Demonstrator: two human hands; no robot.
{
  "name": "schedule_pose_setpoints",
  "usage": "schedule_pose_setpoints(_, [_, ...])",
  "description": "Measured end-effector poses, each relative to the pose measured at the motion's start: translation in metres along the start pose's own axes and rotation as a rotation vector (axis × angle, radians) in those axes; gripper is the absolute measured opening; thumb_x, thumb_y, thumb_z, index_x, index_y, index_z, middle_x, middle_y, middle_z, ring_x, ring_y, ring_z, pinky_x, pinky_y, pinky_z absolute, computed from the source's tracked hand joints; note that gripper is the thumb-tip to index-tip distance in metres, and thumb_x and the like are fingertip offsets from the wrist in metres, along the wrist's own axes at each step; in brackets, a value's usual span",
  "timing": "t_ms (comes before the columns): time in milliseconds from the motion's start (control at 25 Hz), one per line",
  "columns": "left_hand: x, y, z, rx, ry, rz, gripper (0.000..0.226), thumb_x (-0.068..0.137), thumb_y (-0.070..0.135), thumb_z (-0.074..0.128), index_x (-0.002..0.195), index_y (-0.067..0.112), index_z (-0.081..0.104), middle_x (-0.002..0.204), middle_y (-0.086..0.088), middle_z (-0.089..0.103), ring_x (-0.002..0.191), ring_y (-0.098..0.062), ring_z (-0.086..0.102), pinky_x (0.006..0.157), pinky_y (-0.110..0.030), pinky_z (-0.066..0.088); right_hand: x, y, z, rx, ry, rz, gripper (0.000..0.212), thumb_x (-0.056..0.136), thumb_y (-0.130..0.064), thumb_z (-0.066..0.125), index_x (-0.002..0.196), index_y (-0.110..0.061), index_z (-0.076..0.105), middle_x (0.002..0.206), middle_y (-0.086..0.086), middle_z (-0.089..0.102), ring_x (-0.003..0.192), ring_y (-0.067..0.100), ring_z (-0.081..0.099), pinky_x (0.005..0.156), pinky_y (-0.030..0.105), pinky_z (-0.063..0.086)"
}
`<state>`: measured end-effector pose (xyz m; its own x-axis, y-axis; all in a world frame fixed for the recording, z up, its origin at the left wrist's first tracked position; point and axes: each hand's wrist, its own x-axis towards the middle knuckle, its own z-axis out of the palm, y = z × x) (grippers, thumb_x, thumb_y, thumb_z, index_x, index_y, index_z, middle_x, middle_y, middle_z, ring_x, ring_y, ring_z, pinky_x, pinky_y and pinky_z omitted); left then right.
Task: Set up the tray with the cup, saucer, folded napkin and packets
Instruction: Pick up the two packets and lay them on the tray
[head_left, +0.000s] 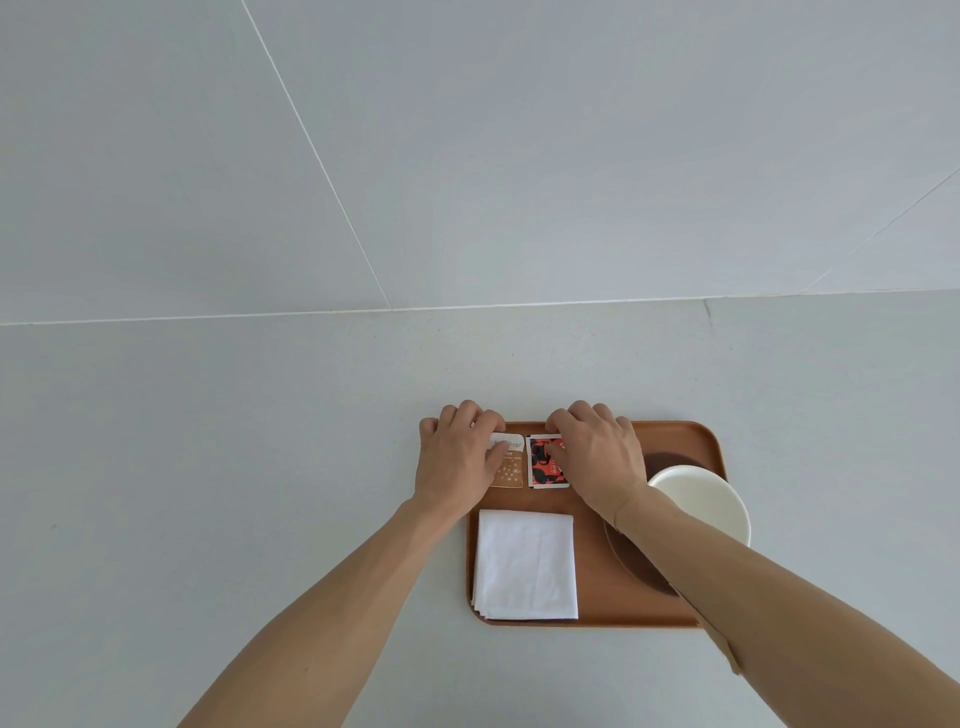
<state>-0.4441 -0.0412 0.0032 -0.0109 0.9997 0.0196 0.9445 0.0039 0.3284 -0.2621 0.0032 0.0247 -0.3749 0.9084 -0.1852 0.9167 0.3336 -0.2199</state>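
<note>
The tray, a brown rounded rectangle with a low rim, sits on the pale grey surface and already carries everything the task names. The folded napkin, white cloth in a neat square with layered edges, lies in its near left corner. The cream cup stands on a dark round saucer on the right side, partly hidden by the right forearm.

Along the far edge two flat packets lie side by side, long axes running away from the person: a tan and white packet and a red and black packet, nearly touching. The left hand rests on the tan one, its fingers curled and pressing or pinching its left edge. The right hand covers the right edge of the red one the same way; whether either pair of fingers truly grips or merely presses, I cannot tell. Each packet lies directly under its own hand, so what seems left is a small nudge to square them up.
</note>
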Motion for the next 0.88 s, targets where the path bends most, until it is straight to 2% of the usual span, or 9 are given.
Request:
schedule_pose_setpoints(160, [-0.010, -0.012, -0.001, -0.049, -0.040, 0.172, 0.024, 0.078, 0.031, 0.075, 0.100, 0.022, 0.071, 0.107, 0.008, 0.067, 0.102, -0.020, 0.053, 0.084, -0.042, 0.044, -0.010, 0.008, -0.006, 0.040, -0.056, -0.165, 0.040, 0.088, -0.040, 0.062, 0.125, -0.025, 0.061, 0.121, -0.005, 0.061, 0.109, 0.022, 0.051, 0.086, 0.035, 0.042])
schedule_pose_setpoints(280, [-0.011, -0.017, -0.004, 0.022, -0.119, 0.182, 0.041, 0.074, 0.040, 0.077, 0.111, 0.022, 0.070, 0.114, 0.007, 0.066, 0.109, -0.021, 0.053, 0.090, -0.044, 0.042, -0.011, 0.010, -0.009, -0.074, -0.118, -0.215, 0.053, 0.085, -0.045, 0.064, 0.134, -0.026, 0.054, 0.128, -0.006, 0.056, 0.115, 0.022, 0.047, 0.091, 0.036, 0.039])
schedule_pose_setpoints(440, [-0.012, -0.015, -0.005, 0.059, -0.152, 0.169, 0.048, 0.076, 0.045, 0.074, 0.119, 0.023, 0.067, 0.116, 0.004, 0.063, 0.112, -0.023, 0.051, 0.095, -0.046, 0.039, -0.010, 0.007, -0.005, -0.154, -0.141, -0.212, 0.049, 0.088, -0.046, 0.059, 0.132, -0.026, 0.053, 0.128, -0.005, 0.054, 0.115, 0.022, 0.046, 0.093, 0.036, 0.037])
schedule_pose_setpoints(880, [-0.013, -0.010, -0.001, 0.096, -0.186, 0.151, 0.053, 0.080, 0.043, 0.066, 0.129, 0.026, 0.059, 0.122, 0.003, 0.056, 0.117, -0.022, 0.044, 0.101, -0.045, 0.029, -0.005, 0.001, 0.002, -0.144, -0.140, -0.156, 0.047, 0.087, -0.045, 0.062, 0.130, -0.026, 0.054, 0.124, -0.004, 0.056, 0.112, 0.022, 0.047, 0.090, 0.035, 0.037])
